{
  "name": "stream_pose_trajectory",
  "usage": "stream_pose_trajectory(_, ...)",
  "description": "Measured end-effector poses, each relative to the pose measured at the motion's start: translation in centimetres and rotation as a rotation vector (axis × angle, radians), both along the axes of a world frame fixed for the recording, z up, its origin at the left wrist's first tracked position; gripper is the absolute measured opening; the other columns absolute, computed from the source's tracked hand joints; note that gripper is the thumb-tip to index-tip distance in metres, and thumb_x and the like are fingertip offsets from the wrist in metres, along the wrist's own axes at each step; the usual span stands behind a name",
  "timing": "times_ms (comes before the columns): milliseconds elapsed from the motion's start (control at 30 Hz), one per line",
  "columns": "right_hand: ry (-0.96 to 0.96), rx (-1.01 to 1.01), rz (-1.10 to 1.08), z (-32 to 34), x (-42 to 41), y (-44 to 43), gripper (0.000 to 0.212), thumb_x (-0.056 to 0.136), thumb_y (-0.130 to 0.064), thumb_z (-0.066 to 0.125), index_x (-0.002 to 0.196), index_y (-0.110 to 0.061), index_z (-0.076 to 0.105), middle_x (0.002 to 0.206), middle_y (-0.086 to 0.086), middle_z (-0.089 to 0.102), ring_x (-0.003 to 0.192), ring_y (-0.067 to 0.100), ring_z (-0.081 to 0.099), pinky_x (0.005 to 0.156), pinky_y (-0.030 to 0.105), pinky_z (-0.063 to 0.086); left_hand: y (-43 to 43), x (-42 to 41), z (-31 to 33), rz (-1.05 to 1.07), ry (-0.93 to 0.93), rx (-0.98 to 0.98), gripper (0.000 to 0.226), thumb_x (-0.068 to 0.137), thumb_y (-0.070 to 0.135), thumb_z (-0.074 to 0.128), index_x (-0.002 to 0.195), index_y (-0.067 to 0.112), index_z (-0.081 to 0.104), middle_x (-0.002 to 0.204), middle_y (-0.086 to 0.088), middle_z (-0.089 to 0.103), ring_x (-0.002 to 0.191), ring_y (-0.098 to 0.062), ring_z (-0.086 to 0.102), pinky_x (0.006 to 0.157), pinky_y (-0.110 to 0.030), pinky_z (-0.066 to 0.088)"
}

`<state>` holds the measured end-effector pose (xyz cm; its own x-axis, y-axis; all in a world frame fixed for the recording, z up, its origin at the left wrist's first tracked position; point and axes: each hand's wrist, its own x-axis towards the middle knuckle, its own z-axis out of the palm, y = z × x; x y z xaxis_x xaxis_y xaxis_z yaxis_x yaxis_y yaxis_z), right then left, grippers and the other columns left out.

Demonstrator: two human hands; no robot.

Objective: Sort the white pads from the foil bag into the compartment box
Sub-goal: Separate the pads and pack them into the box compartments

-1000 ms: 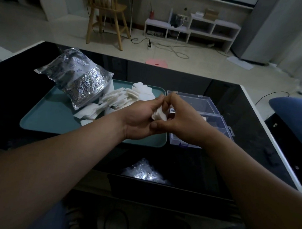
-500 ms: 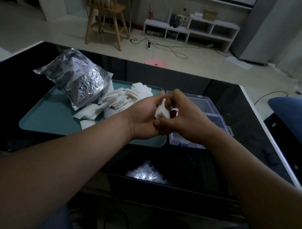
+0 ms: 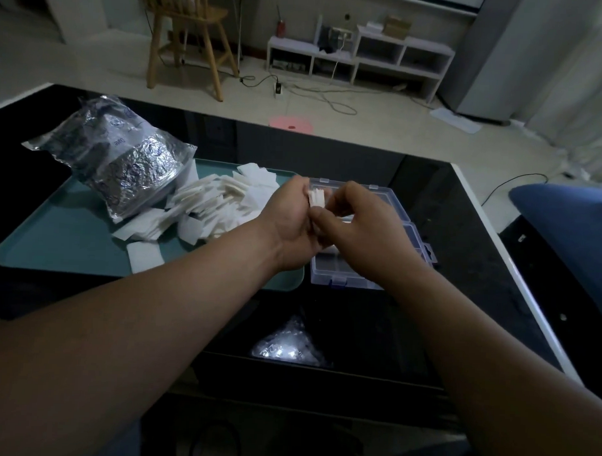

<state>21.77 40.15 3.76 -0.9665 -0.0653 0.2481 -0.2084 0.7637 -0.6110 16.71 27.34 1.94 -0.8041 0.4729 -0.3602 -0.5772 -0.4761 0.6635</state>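
Note:
A small stack of white pads [image 3: 317, 198] stands on edge between my two hands. My left hand [image 3: 289, 224] grips it from the left and my right hand [image 3: 357, 223] pinches it from the right. Both hands hover over the left edge of the clear compartment box [image 3: 408, 231], whose inside they mostly hide. The crinkled foil bag [image 3: 124, 167] lies on the teal tray [image 3: 53, 243] at the left. A loose pile of white pads [image 3: 222, 204] spills out beside it.
The tray and the box sit side by side on a black glossy table [image 3: 463, 240] with a white right edge. A bright reflection [image 3: 285, 346] shows on the table's near part. A blue seat [image 3: 566, 216] is at the right, a wooden chair [image 3: 187, 29] on the floor beyond.
Both hands have lifted slightly and the pads between them have turned upright, now showing as an edge-on stack above the fingers.

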Motion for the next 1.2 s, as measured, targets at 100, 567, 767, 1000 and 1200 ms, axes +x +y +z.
stream_pose_trajectory(100,0.012,0.036,-0.059,0.0,-0.2,0.5,0.020,0.093,-0.042,0.069,0.096,-0.025,0.058,0.089,-0.009,0.065,0.083,0.010,0.062,0.072,0.034,0.057,0.7,-0.3,-0.2,0.023,0.051,0.027,0.035,0.078,0.018,0.041,0.114,0.018,0.043,0.104,-0.011,0.043,0.092,-0.023,0.049,0.076,-0.035,0.046)
stream_pose_trajectory(567,-0.144,-0.260,-0.380,1.1,-2.8,11.2,0.013,0.094,-0.022,0.073,0.103,-0.018,0.065,0.100,0.005,0.069,0.092,0.023,0.069,0.076,0.038,0.058,6.1,0.6,-0.1,0.003,0.955,-1.007,0.037,0.104,0.015,0.046,0.139,0.019,0.056,0.138,-0.004,0.058,0.119,-0.018,0.058,0.103,-0.031,0.045)
stream_pose_trajectory(767,-0.234,-0.104,-0.412,-1.9,-3.4,13.1,0.011,0.092,-0.019,0.075,0.096,-0.020,0.065,0.097,0.000,0.067,0.090,0.017,0.066,0.066,0.029,0.050,7.7,0.7,-3.0,-0.320,1.177,-1.379,0.033,0.098,0.026,0.049,0.129,0.027,0.057,0.136,-0.004,0.060,0.123,-0.029,0.055,0.100,-0.047,0.045)
stream_pose_trajectory(1000,-0.258,0.061,-0.387,-2.4,-4.4,13.2,0.012,0.089,-0.015,0.075,0.092,-0.022,0.065,0.096,-0.001,0.067,0.088,0.015,0.063,0.063,0.027,0.046,8.1,0.5,-3.7,-0.305,1.138,-1.475,0.044,0.095,0.033,0.051,0.138,0.026,0.047,0.141,-0.001,0.058,0.130,-0.030,0.051,0.104,-0.049,0.037)
stream_pose_trajectory(1200,-0.289,0.247,-0.379,-2.5,-5.0,12.3,0.006,0.092,-0.018,0.071,0.096,-0.021,0.069,0.092,0.002,0.068,0.085,0.020,0.068,0.083,0.043,0.062,9.0,0.7,-4.0,-0.332,1.187,-1.561,0.051,0.097,0.039,0.049,0.147,0.031,0.042,0.150,-0.002,0.047,0.137,-0.032,0.042,0.107,-0.052,0.032)
